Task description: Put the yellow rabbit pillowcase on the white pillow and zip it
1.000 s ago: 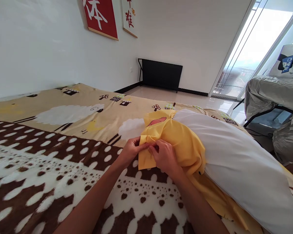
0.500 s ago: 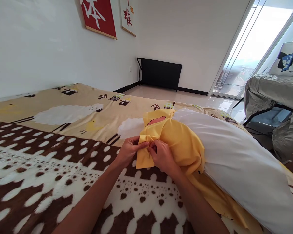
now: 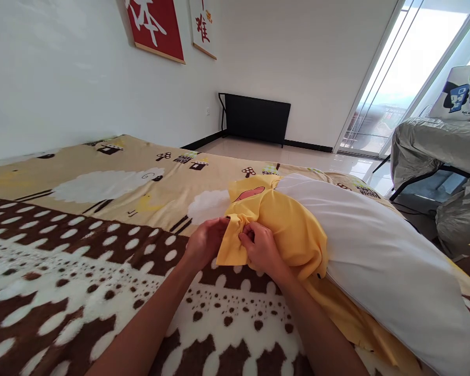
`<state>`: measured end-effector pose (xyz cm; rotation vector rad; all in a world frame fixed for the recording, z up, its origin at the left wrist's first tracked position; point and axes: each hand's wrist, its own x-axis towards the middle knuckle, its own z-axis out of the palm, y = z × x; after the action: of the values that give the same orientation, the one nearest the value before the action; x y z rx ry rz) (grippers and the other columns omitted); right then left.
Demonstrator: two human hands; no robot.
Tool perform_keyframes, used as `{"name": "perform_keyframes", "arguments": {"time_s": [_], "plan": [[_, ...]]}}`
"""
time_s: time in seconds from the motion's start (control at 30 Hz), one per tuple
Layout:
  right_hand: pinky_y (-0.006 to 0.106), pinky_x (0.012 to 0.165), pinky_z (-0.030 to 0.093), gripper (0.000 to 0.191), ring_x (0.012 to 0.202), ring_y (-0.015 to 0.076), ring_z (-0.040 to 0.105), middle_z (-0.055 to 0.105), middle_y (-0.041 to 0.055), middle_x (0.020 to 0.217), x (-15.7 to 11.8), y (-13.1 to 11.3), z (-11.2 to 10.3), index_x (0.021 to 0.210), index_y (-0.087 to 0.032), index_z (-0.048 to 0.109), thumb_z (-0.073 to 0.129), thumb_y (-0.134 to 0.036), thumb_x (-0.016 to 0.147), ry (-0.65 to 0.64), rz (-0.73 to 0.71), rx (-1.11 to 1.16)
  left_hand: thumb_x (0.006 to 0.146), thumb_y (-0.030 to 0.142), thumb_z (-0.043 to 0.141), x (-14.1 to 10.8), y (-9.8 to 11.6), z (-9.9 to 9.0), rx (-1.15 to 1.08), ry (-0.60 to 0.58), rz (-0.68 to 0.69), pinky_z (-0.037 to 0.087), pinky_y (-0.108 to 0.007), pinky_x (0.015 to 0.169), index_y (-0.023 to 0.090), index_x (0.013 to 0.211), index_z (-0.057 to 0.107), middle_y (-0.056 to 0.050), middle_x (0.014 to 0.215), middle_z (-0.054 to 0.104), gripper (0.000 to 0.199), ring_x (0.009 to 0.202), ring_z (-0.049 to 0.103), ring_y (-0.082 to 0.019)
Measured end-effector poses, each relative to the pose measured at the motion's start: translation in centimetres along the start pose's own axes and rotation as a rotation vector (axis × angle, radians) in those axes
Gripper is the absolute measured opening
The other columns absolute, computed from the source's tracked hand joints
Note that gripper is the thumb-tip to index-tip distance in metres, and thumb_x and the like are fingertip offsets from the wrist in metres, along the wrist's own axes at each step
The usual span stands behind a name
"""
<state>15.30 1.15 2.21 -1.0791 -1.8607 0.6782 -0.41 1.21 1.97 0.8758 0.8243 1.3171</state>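
Observation:
A yellow pillowcase (image 3: 293, 214) with a pink patch is drawn partly over the end of a white pillow (image 3: 368, 245), and its loose end bunches between my hands. My right hand (image 3: 260, 245) pinches the gathered cloth with thumb and curled fingers. At the left edge of that end, my left hand (image 3: 206, 243) is closed on the cloth, its fingertips hidden behind the fabric. More of the yellow cloth lies underneath the pillow, toward the lower right.
The bed carries a brown and white patterned blanket (image 3: 102, 292) and a beige sheet (image 3: 203, 183) with sheep prints. Beyond it, a black panel (image 3: 256, 119) leans against the wall. A chair with a grey cover (image 3: 434, 143) stands on the right, beside a glass door (image 3: 391, 78).
My left thumb has gone from the front of the cloth to behind its edge. The loose end is more bunched and slightly raised. My right hand keeps its pinch.

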Motion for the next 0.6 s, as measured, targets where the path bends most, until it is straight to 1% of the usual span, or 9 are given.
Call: {"name": "perform_keyframes", "arguments": {"time_s": [0.07,0.13,0.17,0.23,0.3,0.4,0.5,0.6], "plan": [[0.025,0.059,0.039,0.017,0.062,0.0131,0.049,0.052,-0.0018,0.066,0.1,-0.1,0.0,0.067,-0.02,0.043,0.05,-0.024,0.081,0.057,0.028,0.077,0.06,0.029,0.07,0.2,0.0,-0.5,-0.061,-0.034,-0.056,0.05,-0.03,0.066,0.013,0.078,0.065,-0.008,0.078,0.067,0.025,0.073,0.063,-0.022],[0.025,0.059,0.038,0.017,0.062,0.0133,0.049,0.051,-0.0019,0.066,0.1,-0.1,0.0,0.068,-0.021,0.042,0.049,-0.025,0.082,0.097,0.014,0.089,0.055,0.017,0.074,0.2,-0.2,-0.6,-0.017,-0.082,-0.07,0.051,-0.03,0.071,0.014,0.089,0.066,-0.009,0.088,0.069,0.035,0.08,0.064,-0.023],[0.025,0.06,0.038,0.017,0.063,0.0136,0.049,0.051,-0.0015,0.067,0.1,-0.1,0.1,0.068,-0.021,0.041,0.048,-0.025,0.083,0.111,-0.008,0.074,0.055,0.014,0.075,0.1,-0.3,-0.4,0.014,-0.115,-0.065,0.051,-0.03,0.074,0.014,0.094,0.066,-0.009,0.093,0.069,0.041,0.085,0.064,-0.023],[0.026,0.062,0.039,0.016,0.066,0.0143,0.049,0.051,-0.0005,0.071,0.0,0.0,0.2,0.07,-0.021,0.04,0.045,-0.025,0.085,0.132,-0.057,0.025,0.057,0.014,0.076,-0.2,-0.4,0.1,0.077,-0.175,-0.04,0.05,-0.03,0.081,0.016,0.103,0.064,-0.01,0.104,0.067,0.048,0.095,0.062,-0.025],[0.026,0.063,0.039,0.015,0.068,0.0147,0.05,0.052,0.0004,0.074,-0.1,0.2,0.4,0.073,-0.022,0.039,0.043,-0.024,0.087,0.14,-0.091,-0.014,0.06,0.019,0.077,-0.5,-0.4,0.7,0.133,-0.191,-0.006,0.048,-0.03,0.085,0.016,0.107,0.064,-0.01,0.107,0.067,0.048,0.101,0.06,-0.025],[0.026,0.063,0.039,0.013,0.067,0.0148,0.05,0.053,0.0004,0.074,-0.2,0.4,0.5,0.076,-0.022,0.039,0.04,-0.024,0.089,0.138,-0.108,-0.029,0.061,0.025,0.078,-0.6,-0.5,1.1,0.177,-0.183,0.0,0.047,-0.03,0.085,0.016,0.103,0.067,-0.008,0.098,0.069,0.045,0.095,0.062,-0.024],[0.026,0.062,0.038,0.013,0.065,0.0144,0.049,0.052,-0.0005,0.073,-0.2,0.5,0.6,0.077,-0.023,0.038,0.038,-0.024,0.09,0.135,-0.109,-0.018,0.061,0.031,0.078,-0.4,-0.8,0.9,0.234,-0.171,-0.015,0.048,-0.029,0.075,0.015,0.096,0.07,-0.007,0.088,0.07,0.04,0.083,0.063,-0.023],[0.025,0.062,0.039,0.012,0.064,0.0139,0.05,0.052,-0.0008,0.073,-0.2,0.6,0.6,0.078,-0.023,0.039,0.037,-0.023,0.09,0.126,-0.112,-0.01,0.064,0.036,0.076,-0.2,-1.3,0.6,0.301,-0.164,-0.011,0.048,-0.028,0.066,0.015,0.095,0.07,-0.007,0.084,0.068,0.038,0.074,0.06,-0.02]]}}
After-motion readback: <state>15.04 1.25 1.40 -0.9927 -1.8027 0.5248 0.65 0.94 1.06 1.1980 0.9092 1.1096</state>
